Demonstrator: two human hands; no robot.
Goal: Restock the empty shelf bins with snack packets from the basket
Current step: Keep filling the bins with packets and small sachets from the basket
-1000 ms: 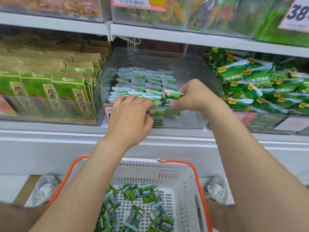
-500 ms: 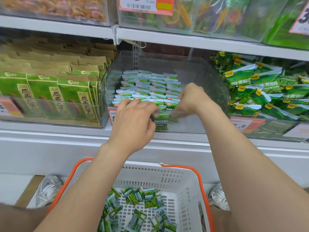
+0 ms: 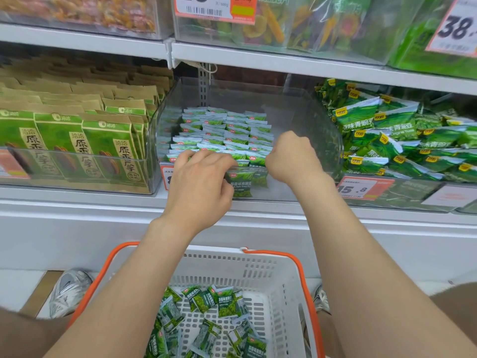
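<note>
The clear middle bin (image 3: 304,109) on the shelf (image 3: 258,210) is found partly filled. Small green snack packets (image 3: 227,130) are stood upright in tight rows from the rear wall to the front wall. They occupy the left and centre of the bin, and bare floor is seen along its right side.

The left hand (image 3: 201,184) is laid over the bin's front wall. Its fingers (image 3: 206,157) are held close together and lightly bent, with the tips resting on the front row of packets. The right hand (image 3: 291,156) is placed at the right end of that same row, curled with the knuckles towards the camera. Its fingertips are hidden, so it cannot be told whether a packet is pinched.

A white basket (image 3: 258,272) with orange handles is positioned below the shelf, between the forearms. Loose packets (image 3: 219,306) of the same kind are scattered over its perforated floor.

The bin to the left (image 3: 152,174) is packed with brown-and-green paper bags (image 3: 77,140) standing in files. The bin to the right (image 3: 387,200) is heaped with larger green bags (image 3: 400,140), and an orange price tag (image 3: 361,188) is fixed to its front.
</note>
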